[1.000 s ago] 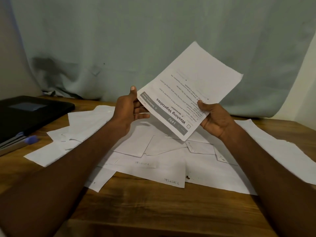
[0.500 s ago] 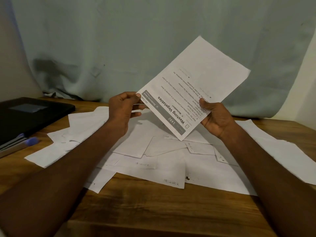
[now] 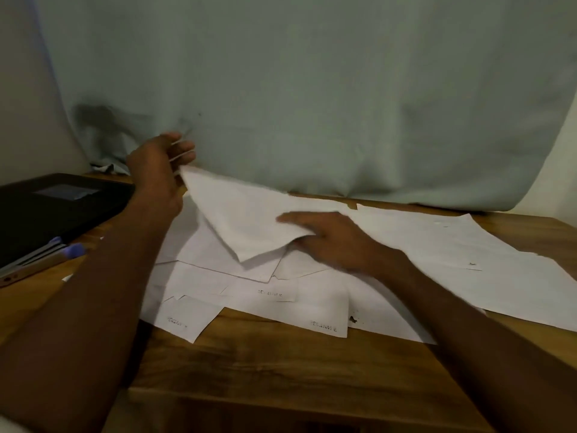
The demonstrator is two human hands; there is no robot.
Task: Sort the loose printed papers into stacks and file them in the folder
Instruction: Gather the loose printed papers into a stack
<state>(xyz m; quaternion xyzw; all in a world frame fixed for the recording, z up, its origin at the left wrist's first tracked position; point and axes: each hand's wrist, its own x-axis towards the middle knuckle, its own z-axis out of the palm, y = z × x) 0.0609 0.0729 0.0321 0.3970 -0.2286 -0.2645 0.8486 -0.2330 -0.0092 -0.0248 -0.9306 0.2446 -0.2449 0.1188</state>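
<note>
A person's left hand pinches the raised far corner of a white sheet while the right hand lies flat, fingers straight, on its near edge, over loose papers spread across the wooden bench, whose front strip is bare; a black folder sits far left.

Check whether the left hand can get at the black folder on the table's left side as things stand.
Probably yes, once freed. The black folder lies closed just left of the left hand, with nothing between them, but that hand pinches the corner of a white sheet.
</note>
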